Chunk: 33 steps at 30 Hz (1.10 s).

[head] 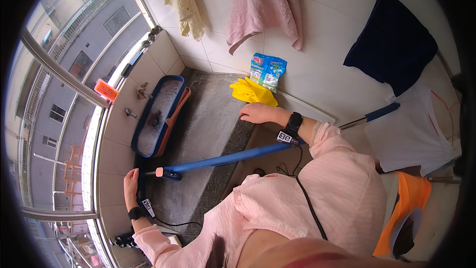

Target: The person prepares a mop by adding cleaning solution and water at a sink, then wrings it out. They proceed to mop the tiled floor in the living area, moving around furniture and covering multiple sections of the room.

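Observation:
My left hand (131, 185) is at the tiled wall below the window, with its fingertips just beside the metal end of a blue-handled pole (223, 159). Whether its fingers grip that end cannot be made out. The pole slants across a grey stone slab (202, 126) and passes under my right forearm. At the slab's dark front edge rests my right hand (259, 112), fingers bent downward and their tips partly hidden. Yellow rubber gloves (253, 91) lie right behind it. A long blue tub (160, 115) of foamy water stands by the wall, a dark thing in it.
A blue packet (267, 70) leans against the back wall. Pink (264, 7), yellow (184, 7) and navy (394, 44) cloths hang above. Two taps (130, 112) jut over the tub. An orange brush (106, 90) sits on the sill. Cables trail from both wrist devices.

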Each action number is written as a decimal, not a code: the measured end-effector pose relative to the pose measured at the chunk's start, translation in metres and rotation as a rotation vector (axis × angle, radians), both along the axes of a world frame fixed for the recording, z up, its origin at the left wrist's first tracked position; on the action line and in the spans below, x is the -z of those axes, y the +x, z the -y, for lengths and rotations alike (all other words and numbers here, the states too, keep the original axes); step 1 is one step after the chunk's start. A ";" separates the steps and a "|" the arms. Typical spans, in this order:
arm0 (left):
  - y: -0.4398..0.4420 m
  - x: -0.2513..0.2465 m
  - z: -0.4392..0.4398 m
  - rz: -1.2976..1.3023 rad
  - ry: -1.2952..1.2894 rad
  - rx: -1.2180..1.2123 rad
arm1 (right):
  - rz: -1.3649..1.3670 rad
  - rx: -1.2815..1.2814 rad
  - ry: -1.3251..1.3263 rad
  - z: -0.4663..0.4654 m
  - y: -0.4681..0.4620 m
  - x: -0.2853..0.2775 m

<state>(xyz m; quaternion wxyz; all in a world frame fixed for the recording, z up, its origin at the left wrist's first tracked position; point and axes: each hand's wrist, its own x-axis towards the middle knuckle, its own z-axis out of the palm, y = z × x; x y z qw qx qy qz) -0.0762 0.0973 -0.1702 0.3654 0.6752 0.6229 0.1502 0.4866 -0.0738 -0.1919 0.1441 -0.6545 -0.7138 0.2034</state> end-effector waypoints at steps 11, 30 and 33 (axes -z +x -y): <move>0.261 -0.074 0.002 -0.530 1.315 0.359 | -0.190 0.869 0.540 0.038 0.132 -0.061; 0.604 -0.176 0.031 1.326 -0.229 0.769 | -1.058 0.303 1.033 -0.039 0.104 -0.158; 0.620 -0.163 0.035 1.312 -0.057 0.644 | -0.594 0.473 1.328 -0.052 0.093 -0.161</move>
